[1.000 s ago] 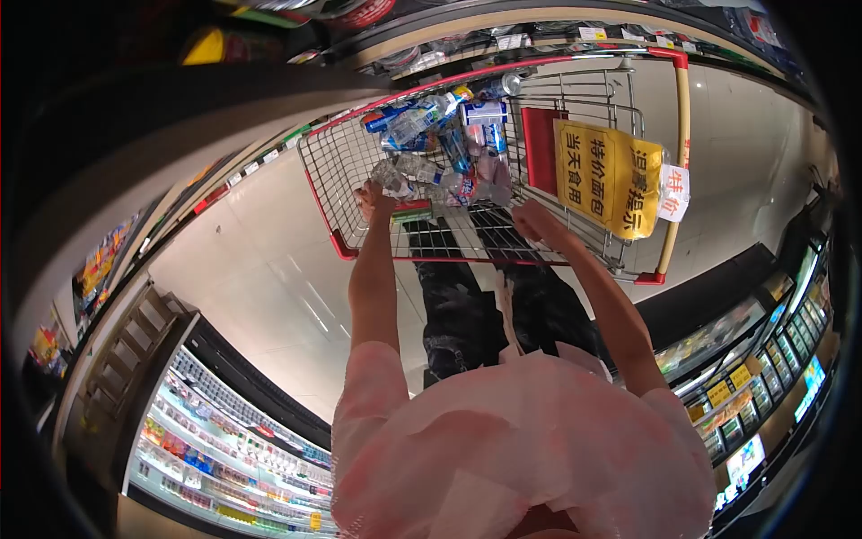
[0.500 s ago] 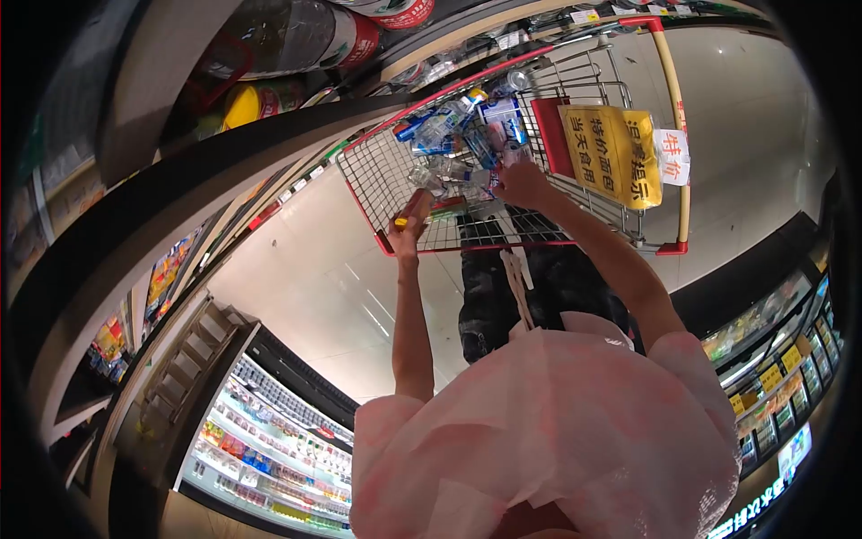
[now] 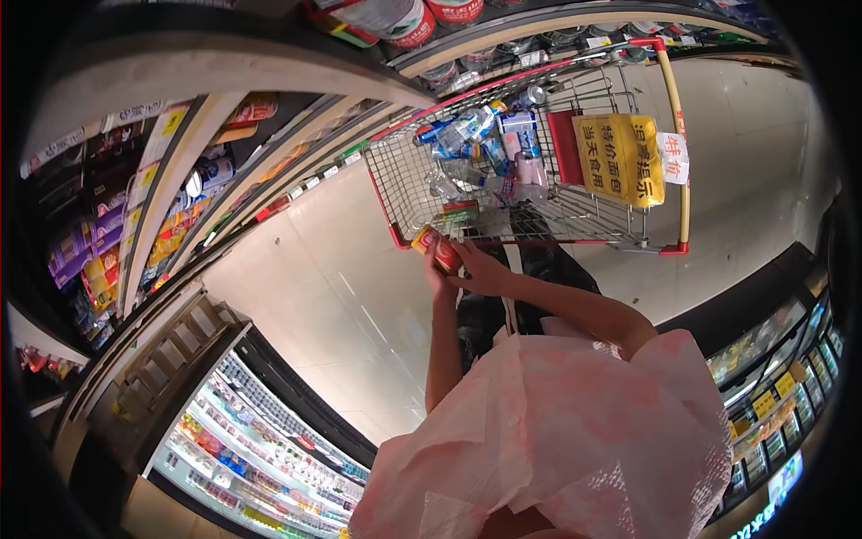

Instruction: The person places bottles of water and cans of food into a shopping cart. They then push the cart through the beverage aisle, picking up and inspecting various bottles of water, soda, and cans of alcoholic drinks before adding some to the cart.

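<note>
Both my hands are at the near left corner of the shopping cart [image 3: 392, 216]. My left hand [image 3: 440, 280] is wrapped round a small red canister with a yellow end [image 3: 444, 255]. My right hand [image 3: 485, 271] is closed against the canister's right side, its fingertips on it. Inside the cart, several clear plastic bottles [image 3: 462, 133] lie in a loose pile with blue-labelled packages [image 3: 519, 135]. A green and red box [image 3: 461, 211] rests in the basket just beyond my hands.
A yellow sign [image 3: 620, 160] hangs by the cart's handle [image 3: 675, 117]. Stocked shelves [image 3: 171, 189] run along the left and far side. A lit refrigerated case [image 3: 260, 440] stands at lower left, another display [image 3: 772, 395] at lower right. Tiled floor [image 3: 332, 242] lies between.
My right hand has left the bottles in the cart and come to the canister. My left hand has brought the canister slightly right and nearer my body. My view has shifted a little.
</note>
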Action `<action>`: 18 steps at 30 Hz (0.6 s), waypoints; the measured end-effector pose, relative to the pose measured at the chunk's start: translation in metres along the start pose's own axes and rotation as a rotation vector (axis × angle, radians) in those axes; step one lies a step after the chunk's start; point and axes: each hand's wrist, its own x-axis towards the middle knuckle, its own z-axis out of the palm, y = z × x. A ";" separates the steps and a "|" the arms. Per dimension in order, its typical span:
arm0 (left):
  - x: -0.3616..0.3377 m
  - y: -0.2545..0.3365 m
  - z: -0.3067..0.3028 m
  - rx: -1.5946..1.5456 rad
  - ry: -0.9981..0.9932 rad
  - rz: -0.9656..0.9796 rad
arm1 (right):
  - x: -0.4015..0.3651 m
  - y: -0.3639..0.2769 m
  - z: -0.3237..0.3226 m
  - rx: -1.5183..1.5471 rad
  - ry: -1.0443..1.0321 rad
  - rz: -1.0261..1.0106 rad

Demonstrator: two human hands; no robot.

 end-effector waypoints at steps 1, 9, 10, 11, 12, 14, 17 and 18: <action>-0.003 0.002 -0.015 -0.031 -0.058 -0.015 | -0.003 -0.002 -0.005 0.058 -0.104 0.052; -0.027 0.033 -0.071 -0.620 -0.371 -0.174 | 0.089 0.204 0.033 -0.399 -0.005 0.202; -0.031 0.037 -0.078 -0.670 -0.419 -0.202 | 0.102 0.246 0.052 -0.425 -0.039 0.102; -0.038 0.042 -0.085 -0.721 -0.470 -0.229 | 0.114 0.263 0.063 -0.472 -0.105 0.141; -0.048 0.048 -0.089 -0.609 -0.369 -0.181 | 0.135 0.254 0.058 -0.448 -0.349 0.338; -0.065 0.056 -0.085 -0.572 -0.333 -0.090 | 0.146 0.295 0.081 -0.367 -0.398 0.441; -0.077 0.067 -0.108 -0.396 -0.279 -0.039 | 0.159 0.324 0.118 -0.491 -0.318 0.562; -0.081 0.071 -0.114 -0.387 -0.275 -0.065 | 0.163 0.300 0.106 -0.510 -0.364 0.610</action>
